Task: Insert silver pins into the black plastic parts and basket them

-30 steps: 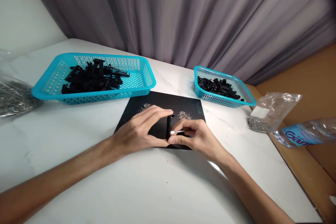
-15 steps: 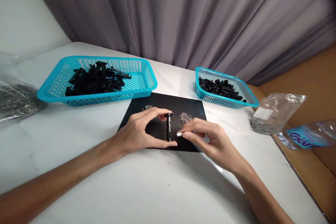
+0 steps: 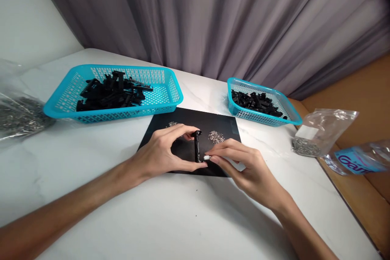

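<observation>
Between thumb and fingers, my left hand [image 3: 164, 150] grips a narrow black plastic part [image 3: 196, 147] by its two ends, upright above a black mat [image 3: 185, 152]. My right hand [image 3: 240, 160] pinches a small white piece [image 3: 207, 157], its tip close to the lower right side of the black part. Whether the two touch I cannot tell. Behind my right fingers lies a pile of small metal pins or screws [image 3: 216, 137] on the mat. A second small metal pile [image 3: 172, 124] is partly hidden behind my left hand.
A blue basket [image 3: 128, 112] with black plastic parts stands at the back left, a smaller blue basket [image 3: 258, 118] with more at the back right. Bags of metal pieces lie at far left [image 3: 21, 115] and right [image 3: 317, 132], the latter beside a plastic bottle [image 3: 356, 158].
The black part has turned slightly in my left hand. My right hand has brought the white piece slightly lower and nearer to the part's lower end.
</observation>
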### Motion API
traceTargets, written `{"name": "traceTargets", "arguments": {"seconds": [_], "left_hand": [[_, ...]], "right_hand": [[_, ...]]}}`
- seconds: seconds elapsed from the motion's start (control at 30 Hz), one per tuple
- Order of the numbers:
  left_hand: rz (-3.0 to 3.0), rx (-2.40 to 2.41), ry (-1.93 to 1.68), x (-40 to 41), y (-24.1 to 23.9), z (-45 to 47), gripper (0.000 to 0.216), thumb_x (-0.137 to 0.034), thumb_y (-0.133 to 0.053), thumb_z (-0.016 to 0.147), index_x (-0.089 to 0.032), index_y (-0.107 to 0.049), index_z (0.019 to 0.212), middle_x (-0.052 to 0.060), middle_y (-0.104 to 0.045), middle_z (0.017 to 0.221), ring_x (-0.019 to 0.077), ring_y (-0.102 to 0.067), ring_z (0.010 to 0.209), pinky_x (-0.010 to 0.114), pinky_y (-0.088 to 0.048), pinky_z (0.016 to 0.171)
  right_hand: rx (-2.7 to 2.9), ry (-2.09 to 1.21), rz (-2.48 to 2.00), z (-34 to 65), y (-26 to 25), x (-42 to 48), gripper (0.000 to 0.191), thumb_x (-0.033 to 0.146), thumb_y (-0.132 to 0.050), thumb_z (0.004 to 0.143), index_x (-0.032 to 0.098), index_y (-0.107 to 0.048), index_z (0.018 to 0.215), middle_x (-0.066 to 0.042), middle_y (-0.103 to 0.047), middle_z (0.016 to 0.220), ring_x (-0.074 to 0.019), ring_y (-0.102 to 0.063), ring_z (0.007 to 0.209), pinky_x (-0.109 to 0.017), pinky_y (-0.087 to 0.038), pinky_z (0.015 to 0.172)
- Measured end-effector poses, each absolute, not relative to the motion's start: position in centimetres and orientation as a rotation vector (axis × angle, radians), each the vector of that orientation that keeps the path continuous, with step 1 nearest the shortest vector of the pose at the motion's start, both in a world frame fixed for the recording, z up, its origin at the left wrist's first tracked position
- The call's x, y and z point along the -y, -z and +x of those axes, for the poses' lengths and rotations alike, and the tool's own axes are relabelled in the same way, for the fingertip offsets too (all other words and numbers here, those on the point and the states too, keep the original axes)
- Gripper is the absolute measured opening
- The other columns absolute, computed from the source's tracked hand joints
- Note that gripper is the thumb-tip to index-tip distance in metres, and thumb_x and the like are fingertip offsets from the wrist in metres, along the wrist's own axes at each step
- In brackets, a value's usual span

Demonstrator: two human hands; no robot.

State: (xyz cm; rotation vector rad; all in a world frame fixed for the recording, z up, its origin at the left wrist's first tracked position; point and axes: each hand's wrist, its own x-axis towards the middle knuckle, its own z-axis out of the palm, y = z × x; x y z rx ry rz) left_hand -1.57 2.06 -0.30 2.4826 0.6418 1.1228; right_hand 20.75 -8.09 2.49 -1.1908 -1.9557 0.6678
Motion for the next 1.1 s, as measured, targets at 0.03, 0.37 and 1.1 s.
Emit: {"name": "traceTargets", "arguments": {"seconds": [0.03,0.37,1.1], "left_hand": [[2.482,-0.643,-1.116,-2.1,0.2,-1.6,0.064,-0.040,-0.093,0.066,-0.017,-0.065,0.118,0.004,-0.071,0.092,0.0195,-0.069,0.082,0.032,-0.059,0.077],[2.503,-0.663,-1.006,-2.1,0.3,-1.5,0.058,-0.032,-0.089,0.069,-0.015,-0.065,0.119,0.005,-0.070,0.094,0.0205,-0.069,0.084,0.034,-0.060,0.079],[2.542,-1.165,-0.907,-6.6,-3.7,-4.8,0.063,-0.064,-0.068,0.086,-0.020,-0.057,0.131,0.014,-0.068,0.128,0.0323,-0.065,0.116,0.051,-0.052,0.101]], "right_hand": [[1.942,-0.675,-1.192,20.8,-2.6,8.1,0.016,0.022,-0.059,0.102,0.023,-0.075,0.106,-0.006,-0.074,0.105,-0.0196,-0.067,0.095,-0.035,-0.056,0.085],[2.060,-0.650,-1.198,20.1,-2.1,8.3,0.023,0.021,-0.051,0.106,0.023,-0.073,0.112,-0.008,-0.073,0.107,-0.0219,-0.064,0.094,-0.039,-0.054,0.084],[1.459,-0.268,-1.533,22.6,-0.2,3.7,0.029,0.049,-0.054,0.100,0.021,-0.060,0.101,-0.010,-0.074,0.094,-0.0254,-0.068,0.085,-0.038,-0.052,0.078]]}}
